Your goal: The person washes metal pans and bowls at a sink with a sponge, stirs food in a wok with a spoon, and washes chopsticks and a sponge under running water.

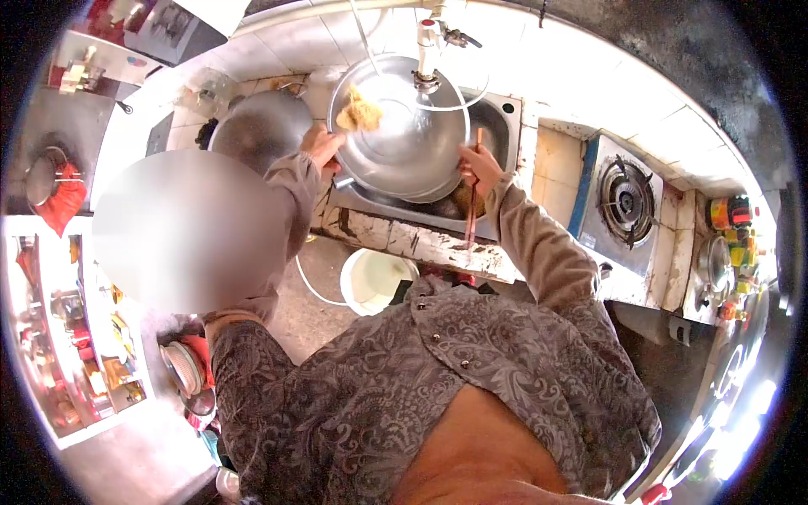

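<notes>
A large round metal basin [404,156] rests over the sink [502,118], below the tap [427,59]. Inside it, towards the far left, lies a crumpled yellow lump [359,111], perhaps a cloth or scrubber. My left hand [321,147] is closed on the basin's left rim. At the right rim, my right hand [481,171] is closed round thin reddish-brown chopsticks [471,227], which point up and down past the fist. Its fingers also touch the basin's edge, and the exact grip is partly hidden.
A metal wok [263,126] stands left of the sink. A gas burner [627,200] sits to the right. Below the counter is a white bucket [374,282]. A white hose [366,38] hangs by the tap. Bottles and jars [732,219] line the far right.
</notes>
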The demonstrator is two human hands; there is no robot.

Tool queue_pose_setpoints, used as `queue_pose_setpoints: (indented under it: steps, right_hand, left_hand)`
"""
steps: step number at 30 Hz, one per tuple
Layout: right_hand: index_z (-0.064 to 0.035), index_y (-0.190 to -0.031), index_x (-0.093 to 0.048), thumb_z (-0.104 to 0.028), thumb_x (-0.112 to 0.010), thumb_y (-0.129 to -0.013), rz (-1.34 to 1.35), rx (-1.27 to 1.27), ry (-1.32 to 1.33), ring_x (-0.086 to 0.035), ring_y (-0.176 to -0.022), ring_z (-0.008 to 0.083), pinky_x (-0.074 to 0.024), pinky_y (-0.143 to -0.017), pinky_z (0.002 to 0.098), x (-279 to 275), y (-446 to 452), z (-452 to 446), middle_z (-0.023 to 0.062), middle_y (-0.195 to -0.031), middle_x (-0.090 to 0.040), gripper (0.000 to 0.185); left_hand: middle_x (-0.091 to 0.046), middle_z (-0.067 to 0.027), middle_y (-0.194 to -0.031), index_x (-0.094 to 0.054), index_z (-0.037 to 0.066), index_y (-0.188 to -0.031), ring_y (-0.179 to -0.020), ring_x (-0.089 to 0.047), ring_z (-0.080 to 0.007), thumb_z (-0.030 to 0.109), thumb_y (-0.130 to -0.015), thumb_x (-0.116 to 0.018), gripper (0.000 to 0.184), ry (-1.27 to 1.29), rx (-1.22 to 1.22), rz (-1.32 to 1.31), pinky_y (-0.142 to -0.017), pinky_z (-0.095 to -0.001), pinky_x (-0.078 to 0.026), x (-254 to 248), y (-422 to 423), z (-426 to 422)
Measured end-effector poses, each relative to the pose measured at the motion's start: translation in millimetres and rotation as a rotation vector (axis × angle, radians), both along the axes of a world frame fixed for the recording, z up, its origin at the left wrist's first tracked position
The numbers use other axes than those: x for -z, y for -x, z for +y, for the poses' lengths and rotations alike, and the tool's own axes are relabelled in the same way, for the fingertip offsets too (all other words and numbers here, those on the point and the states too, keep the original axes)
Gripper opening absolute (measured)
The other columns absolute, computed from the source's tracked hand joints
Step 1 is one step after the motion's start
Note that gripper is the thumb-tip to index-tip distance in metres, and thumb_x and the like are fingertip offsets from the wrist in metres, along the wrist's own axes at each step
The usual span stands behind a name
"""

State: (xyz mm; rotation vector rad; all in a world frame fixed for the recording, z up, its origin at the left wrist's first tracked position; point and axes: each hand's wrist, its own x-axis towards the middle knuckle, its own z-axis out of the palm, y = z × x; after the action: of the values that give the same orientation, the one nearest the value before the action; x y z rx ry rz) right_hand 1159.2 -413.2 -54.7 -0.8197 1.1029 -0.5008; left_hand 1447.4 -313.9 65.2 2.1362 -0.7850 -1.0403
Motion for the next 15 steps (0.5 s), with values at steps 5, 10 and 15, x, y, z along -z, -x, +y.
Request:
queue_pose_setpoints:
  steps: [5,10,15]
  right_hand:
    - [-0.0047,-0.088,-0.049,-0.022,-0.056,-0.084,0.077,-0.094,-0.145,-0.056,-0.057,0.0139,-0.0308,-0.036,0.022,-18.9,-11.7,-4.1,0.006,-0.074,-0.053,0.019]
    - [-0.0016,-0.097,-0.048,-0.023,-0.057,-0.083,0.057,-0.117,-0.165,-0.058,-0.066,0.0159,-0.0302,-0.036,0.018,-25.0,-2.7,-6.7,0.0094,-0.087,-0.054,0.027]
    - [-0.0011,-0.101,-0.048,-0.026,-0.059,-0.083,0.074,-0.173,-0.125,-0.058,-0.063,0.0153,-0.03,-0.035,0.0174,-25.4,11.1,-2.3,0.0097,-0.087,-0.054,0.033]
  left_hand:
    - [-0.06,-0.0199,-0.089,-0.05,-0.005,-0.1,-0.06,-0.063,-0.024,0.01,-0.076,-0.05,0.028,0.145,0.084,-0.336,-0.037,-0.0298,-0.052,-22.3,1.4,13.3]
    - [-0.058,-0.0212,-0.094,-0.041,0.001,-0.112,-0.062,-0.063,-0.0282,0.005,-0.077,-0.047,0.036,0.268,0.074,-0.408,-0.04,-0.0298,-0.055,-20.7,19.0,24.7]
    - [-0.056,-0.0194,-0.096,-0.033,0.004,-0.12,-0.068,-0.063,-0.0281,0.003,-0.076,-0.047,0.046,0.316,-0.141,0.184,-0.045,-0.0282,-0.057,14.5,28.6,38.7]
